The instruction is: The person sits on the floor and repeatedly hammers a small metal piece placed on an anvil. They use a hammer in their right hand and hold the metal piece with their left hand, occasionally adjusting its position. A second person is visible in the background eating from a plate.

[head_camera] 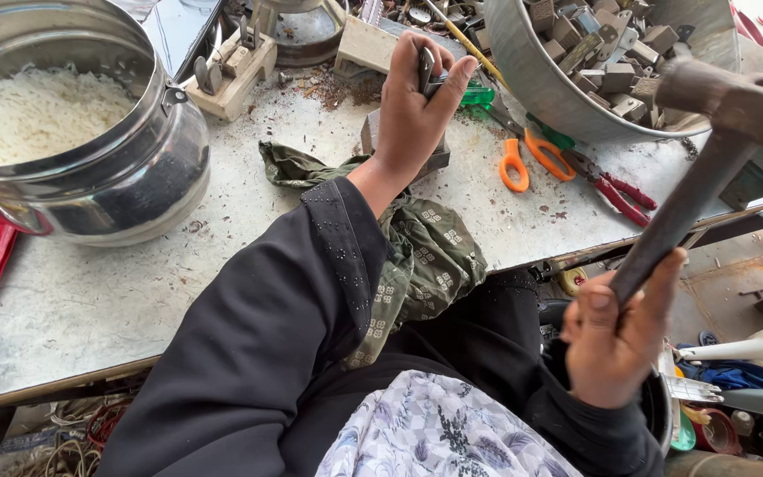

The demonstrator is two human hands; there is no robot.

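Note:
My left hand (417, 110) is stretched out over the worktable (90, 291), its fingers closed around a small dark metal part (427, 71) held upright above a small metal block (371, 134). My right hand (615, 340) grips the handle of a hammer (691, 190), raised off the table to the right, with its rusty head (735, 97) high near the metal basin. Both arms wear black sleeves.
A large steel pot of white rice (55, 124) stands at the left. A metal basin (558, 97) of small metal pieces sits at the back right. Orange-handled scissors (523, 159), red-handled pliers (620, 194), a green patterned cloth (417, 247) and wooden blocks (236, 75) lie around.

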